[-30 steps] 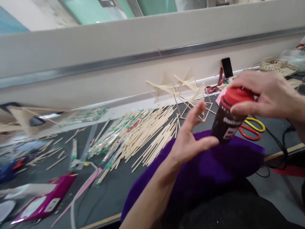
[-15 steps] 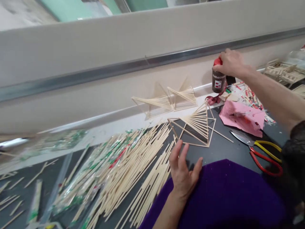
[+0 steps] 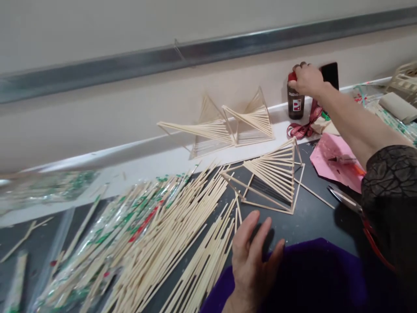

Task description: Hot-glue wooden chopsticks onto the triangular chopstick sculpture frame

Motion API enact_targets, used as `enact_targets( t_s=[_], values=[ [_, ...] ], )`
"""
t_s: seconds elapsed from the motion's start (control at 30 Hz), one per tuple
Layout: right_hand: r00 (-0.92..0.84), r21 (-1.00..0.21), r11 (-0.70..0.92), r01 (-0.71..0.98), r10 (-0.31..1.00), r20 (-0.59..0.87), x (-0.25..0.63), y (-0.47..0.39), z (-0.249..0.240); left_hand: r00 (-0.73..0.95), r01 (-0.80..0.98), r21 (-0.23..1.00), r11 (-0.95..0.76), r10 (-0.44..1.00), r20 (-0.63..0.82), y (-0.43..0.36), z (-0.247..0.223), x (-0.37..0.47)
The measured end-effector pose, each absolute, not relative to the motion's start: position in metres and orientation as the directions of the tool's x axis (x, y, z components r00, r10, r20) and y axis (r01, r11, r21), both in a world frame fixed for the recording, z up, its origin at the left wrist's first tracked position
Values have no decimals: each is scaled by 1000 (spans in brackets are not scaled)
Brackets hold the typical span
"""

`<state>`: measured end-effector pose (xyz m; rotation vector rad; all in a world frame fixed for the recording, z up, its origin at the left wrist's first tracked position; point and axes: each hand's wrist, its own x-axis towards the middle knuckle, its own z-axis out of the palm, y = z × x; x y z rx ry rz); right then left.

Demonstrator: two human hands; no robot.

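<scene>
Right grip (image 3: 310, 81) was wrapped over red cap (image 3: 292, 77) of dark cylindrical bottle (image 3: 296, 104), which stood upright directly below on white ledge (image 3: 279, 122). Left grip (image 3: 252, 261) was empty, fingers spread. Pale wooden stick frame (image 3: 275, 174) stood just beyond left grip; loose pale wooden sticks (image 3: 182, 221) lay to its left.

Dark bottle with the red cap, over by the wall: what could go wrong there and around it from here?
The bottle might tip if the right hand, at its red cap, pulls sideways.

The nearest stick frame looks thin and could be bumped, since the left hand is open just in front of it.

The right sleeve might snag the scissors, which it partly hides from view.
</scene>
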<state>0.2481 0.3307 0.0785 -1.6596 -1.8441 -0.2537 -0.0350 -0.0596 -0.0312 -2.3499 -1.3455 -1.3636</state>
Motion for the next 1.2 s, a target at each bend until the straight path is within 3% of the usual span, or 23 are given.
enact_targets(
  t_s=[0.07, 0.2, 0.33, 0.43, 0.53, 0.6, 0.7, 0.8, 1.03, 1.2],
  values=[
    [-14, -271, 219, 937, 801, 599, 253, 326, 78, 212, 730, 313, -608, 637, 741, -58, -31, -34],
    [-120, -150, 296, 943, 727, 676, 253, 299, 90, 223, 716, 321, -620, 638, 736, -55, -29, -30],
    [-118, -92, 211, 973, 802, 585, 242, 249, 114, 222, 697, 358, -621, 662, 716, -54, -25, -26],
    [-271, 0, 334, 943, 765, 584, 233, 193, 128, 205, 685, 397, -611, 685, 700, -54, -26, -24],
    [-336, -134, 498, 857, 736, 587, 224, 126, 130, 165, 655, 474, -589, 723, 670, -52, -29, -24],
    [-274, -386, 569, 726, 755, 596, 216, 83, 126, 124, 624, 545, -559, 760, 637, -50, -31, -23],
    [-114, -685, 521, 510, 830, 546, 198, 34, 114, 64, 579, 631, -516, 801, 596, -47, -32, -22],
    [-18, -850, 429, 307, 895, 445, 174, 8, 102, 27, 549, 668, -503, 809, 587, -44, -33, -21],
    [127, -967, 239, 83, 960, 248, 148, -18, 53, -62, 468, 754, -460, 835, 547, -37, -37, -22],
    [263, -984, 179, 19, 948, 178, 174, -20, 13, -6, 484, 723, -492, 825, 565, -36, -38, -23]
  ],
)
